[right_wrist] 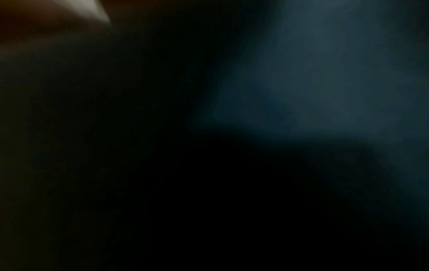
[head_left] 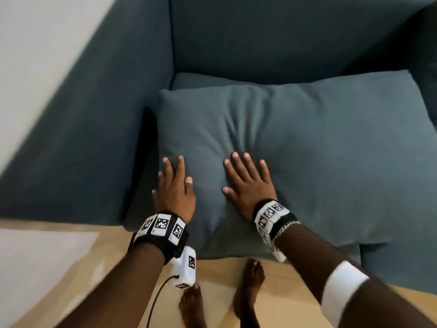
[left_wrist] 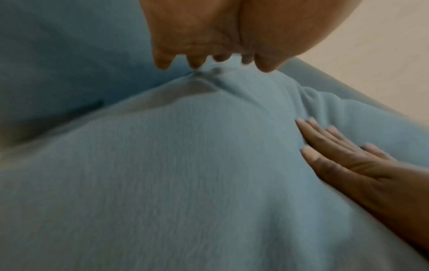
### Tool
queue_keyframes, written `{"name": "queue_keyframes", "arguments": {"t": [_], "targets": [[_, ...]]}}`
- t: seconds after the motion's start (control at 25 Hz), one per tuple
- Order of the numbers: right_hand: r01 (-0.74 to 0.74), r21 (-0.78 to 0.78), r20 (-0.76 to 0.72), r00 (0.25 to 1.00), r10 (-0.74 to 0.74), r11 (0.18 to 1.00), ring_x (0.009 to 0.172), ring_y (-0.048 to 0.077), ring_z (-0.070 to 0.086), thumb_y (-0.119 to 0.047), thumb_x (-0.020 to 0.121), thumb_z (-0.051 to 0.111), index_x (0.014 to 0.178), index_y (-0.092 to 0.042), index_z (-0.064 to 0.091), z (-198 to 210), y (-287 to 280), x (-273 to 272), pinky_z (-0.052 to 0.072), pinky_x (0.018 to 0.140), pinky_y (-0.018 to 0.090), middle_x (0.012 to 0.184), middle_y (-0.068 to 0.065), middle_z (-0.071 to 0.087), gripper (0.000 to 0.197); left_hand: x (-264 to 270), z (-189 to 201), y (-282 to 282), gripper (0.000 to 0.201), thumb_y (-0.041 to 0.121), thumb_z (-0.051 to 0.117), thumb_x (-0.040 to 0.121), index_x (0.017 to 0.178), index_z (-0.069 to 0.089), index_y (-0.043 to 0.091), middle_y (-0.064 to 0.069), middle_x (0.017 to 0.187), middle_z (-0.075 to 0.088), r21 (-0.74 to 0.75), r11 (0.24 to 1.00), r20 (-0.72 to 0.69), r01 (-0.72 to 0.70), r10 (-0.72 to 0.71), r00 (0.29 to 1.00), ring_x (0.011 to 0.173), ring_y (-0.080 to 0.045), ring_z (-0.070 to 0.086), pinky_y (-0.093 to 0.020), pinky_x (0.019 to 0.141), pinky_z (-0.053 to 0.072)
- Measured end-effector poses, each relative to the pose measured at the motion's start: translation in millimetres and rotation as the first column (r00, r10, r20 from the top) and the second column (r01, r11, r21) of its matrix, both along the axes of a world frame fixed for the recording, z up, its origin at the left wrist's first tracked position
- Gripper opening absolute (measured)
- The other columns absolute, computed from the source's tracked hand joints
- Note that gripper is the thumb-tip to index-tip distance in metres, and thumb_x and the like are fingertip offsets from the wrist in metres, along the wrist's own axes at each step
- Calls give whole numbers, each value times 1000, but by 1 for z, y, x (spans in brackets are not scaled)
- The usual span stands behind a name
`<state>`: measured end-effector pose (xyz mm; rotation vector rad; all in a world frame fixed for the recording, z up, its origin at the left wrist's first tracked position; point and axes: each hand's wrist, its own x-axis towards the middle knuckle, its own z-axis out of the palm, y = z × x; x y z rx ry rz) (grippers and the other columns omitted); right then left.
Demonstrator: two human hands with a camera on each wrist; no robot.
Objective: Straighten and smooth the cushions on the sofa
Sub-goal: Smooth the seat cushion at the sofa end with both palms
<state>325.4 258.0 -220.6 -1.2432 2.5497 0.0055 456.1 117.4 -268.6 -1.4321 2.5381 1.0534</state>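
A grey-blue cushion (head_left: 295, 138) lies flat on the seat of the dark blue sofa (head_left: 248, 39), creased in its middle. My left hand (head_left: 173, 183) lies flat on the cushion's left edge, fingers straight and spread. My right hand (head_left: 248, 183) presses flat on the cushion beside it, fingers spread, fabric dented under the palm. The left wrist view shows my left hand (left_wrist: 216, 62) over a cushion (left_wrist: 185, 174) corner, and my right hand (left_wrist: 336, 152) flat on the fabric. The right wrist view is dark, with only blurred blue fabric (right_wrist: 325, 73).
The sofa's left armrest (head_left: 94, 138) runs beside the cushion. Pale wooden floor (head_left: 71, 280) lies in front, with my bare feet (head_left: 222, 297) close to the sofa's front edge. A white wall (head_left: 35, 43) stands behind the armrest.
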Motion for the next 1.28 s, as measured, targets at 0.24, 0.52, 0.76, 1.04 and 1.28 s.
{"name": "queue_keyframes", "arguments": {"t": [0.24, 0.52, 0.76, 1.04, 1.28], "targets": [[16, -851, -20, 998, -62, 526, 160, 31, 2, -33, 98, 58, 158, -16, 34, 98, -38, -9, -1, 126, 62, 170, 9, 14, 67, -10, -14, -12, 64, 44, 22, 102, 162, 0, 39, -1, 172, -6, 25, 999, -131, -31, 34, 991, 158, -27, -3, -53, 125, 7], [-169, -241, 81, 978, 193, 956, 160, 24, -12, -63, 99, 34, 165, -33, 9, 15, -48, -37, -11, 126, 57, 174, -4, -8, 76, -18, 1, -3, 73, 44, 45, 103, 163, 11, 20, -12, 171, 0, 33, 988, -15, -151, 152, 988, 157, -34, 9, -45, 127, 12], [-57, -344, -107, 994, 21, 937, 159, 26, -18, -64, 104, 6, 166, -20, 1, 43, -8, -107, -12, 126, 52, 173, 4, -2, 77, -69, 33, 26, 72, 45, 42, 104, 163, 2, 33, 2, 169, -20, -26, 999, 65, 21, -19, 998, 156, -31, -12, -60, 123, 9], [63, -591, -18, 996, -91, 804, 161, 26, -5, -51, 102, 48, 165, -27, 19, 77, 9, -137, -3, 127, 53, 173, -4, 0, 72, -121, 42, 34, 70, 51, 34, 105, 162, -4, 36, 5, 168, -25, -97, 986, 127, 136, -124, 984, 154, -33, -22, -64, 120, -6], [-24, 150, 92, 996, 11, 988, 159, 18, -14, -84, 87, -1, 165, -30, -6, 23, 38, -201, -9, 126, 47, 174, -2, -11, 95, -165, 59, 63, 65, 45, 34, 106, 163, 5, 34, 4, 169, -19, -95, 961, 125, 259, -247, 961, 156, -27, -19, -61, 123, -2]]}}
